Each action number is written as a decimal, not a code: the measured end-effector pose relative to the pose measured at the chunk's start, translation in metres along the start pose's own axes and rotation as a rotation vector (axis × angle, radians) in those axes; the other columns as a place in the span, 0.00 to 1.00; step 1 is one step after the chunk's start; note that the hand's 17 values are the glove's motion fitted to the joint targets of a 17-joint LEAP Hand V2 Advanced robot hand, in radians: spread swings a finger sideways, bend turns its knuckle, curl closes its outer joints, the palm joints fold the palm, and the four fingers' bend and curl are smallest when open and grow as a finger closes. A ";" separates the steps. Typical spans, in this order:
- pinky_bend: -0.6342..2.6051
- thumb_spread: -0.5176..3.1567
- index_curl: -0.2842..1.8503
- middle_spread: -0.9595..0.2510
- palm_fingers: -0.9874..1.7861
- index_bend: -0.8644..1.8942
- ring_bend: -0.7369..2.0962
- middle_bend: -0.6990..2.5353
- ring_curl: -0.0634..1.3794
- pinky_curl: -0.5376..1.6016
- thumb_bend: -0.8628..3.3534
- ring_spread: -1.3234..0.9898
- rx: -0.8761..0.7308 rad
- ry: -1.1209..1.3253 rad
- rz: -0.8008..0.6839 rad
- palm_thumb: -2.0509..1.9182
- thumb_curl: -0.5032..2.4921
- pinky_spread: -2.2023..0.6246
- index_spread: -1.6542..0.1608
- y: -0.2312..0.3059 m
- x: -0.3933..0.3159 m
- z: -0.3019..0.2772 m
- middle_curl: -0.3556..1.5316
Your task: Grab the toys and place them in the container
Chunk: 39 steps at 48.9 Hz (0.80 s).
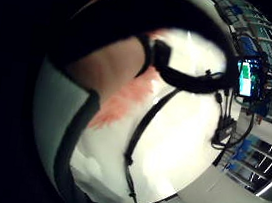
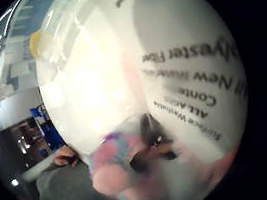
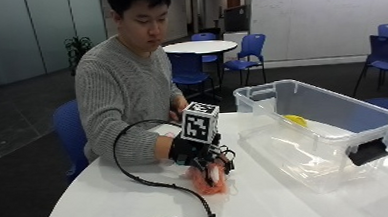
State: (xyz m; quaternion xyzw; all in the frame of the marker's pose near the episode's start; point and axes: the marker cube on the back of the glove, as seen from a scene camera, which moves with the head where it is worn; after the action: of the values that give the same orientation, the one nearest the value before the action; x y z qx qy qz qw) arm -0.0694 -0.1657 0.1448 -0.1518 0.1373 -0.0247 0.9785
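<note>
Gloved hand on a soft toy beside the clear container

Near the table's front edge, the gloved right hand comes down over a pink-orange plush toy lying on the white tabletop; its fingers seem curled around the toy, whose white printed label sits close to the palm. To the right and farther back stands the clear plastic container, with a yellow toy inside against its far wall.
</note>
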 end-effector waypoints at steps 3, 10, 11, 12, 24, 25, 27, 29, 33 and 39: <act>0.49 0.50 0.36 0.58 0.48 0.47 0.39 0.27 0.25 0.41 0.21 0.45 0.066 0.031 -0.006 0.60 0.30 0.79 0.67 -0.005 0.002 0.001 0.38; 0.46 0.48 0.36 0.52 0.61 0.43 0.46 0.35 0.29 0.40 0.23 0.38 0.192 -0.034 -0.027 0.65 0.33 0.73 0.68 -0.014 0.006 -0.003 0.43; 0.46 0.47 0.36 0.52 0.62 0.43 0.47 0.35 0.30 0.40 0.23 0.37 0.207 -0.047 -0.028 0.66 0.33 0.72 0.68 -0.015 0.007 -0.004 0.43; 0.47 0.46 0.38 0.51 0.66 0.45 0.47 0.37 0.30 0.40 0.24 0.36 0.220 -0.059 -0.028 0.67 0.34 0.71 0.69 -0.017 0.008 -0.005 0.44; 0.44 0.39 0.45 0.48 0.73 0.52 0.49 0.42 0.36 0.41 0.24 0.32 0.258 -0.190 -0.036 0.69 0.39 0.65 0.70 -0.022 0.007 -0.030 0.51; 0.44 0.38 0.46 0.48 0.73 0.52 0.49 0.43 0.36 0.41 0.24 0.32 0.266 -0.192 -0.043 0.69 0.40 0.65 0.70 -0.022 0.005 -0.034 0.51; 0.44 0.38 0.47 0.48 0.73 0.52 0.50 0.43 0.37 0.41 0.24 0.31 0.283 -0.194 -0.066 0.69 0.41 0.65 0.71 -0.022 -0.001 -0.045 0.52; 0.45 0.37 0.48 0.48 0.72 0.52 0.50 0.43 0.38 0.41 0.23 0.31 0.309 -0.182 -0.097 0.69 0.41 0.65 0.71 -0.022 -0.009 -0.062 0.53; 0.45 0.35 0.50 0.48 0.72 0.53 0.50 0.44 0.39 0.42 0.23 0.31 0.401 -0.106 -0.161 0.69 0.42 0.65 0.72 -0.029 -0.024 -0.110 0.54; 0.45 0.33 0.52 0.48 0.71 0.53 0.50 0.44 0.40 0.42 0.23 0.30 0.506 -0.270 -0.333 0.69 0.44 0.65 0.72 -0.041 -0.041 -0.205 0.55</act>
State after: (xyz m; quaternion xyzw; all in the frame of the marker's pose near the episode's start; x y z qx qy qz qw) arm -0.1652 -0.2606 -0.0197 0.0736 -0.0309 -0.1972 0.9771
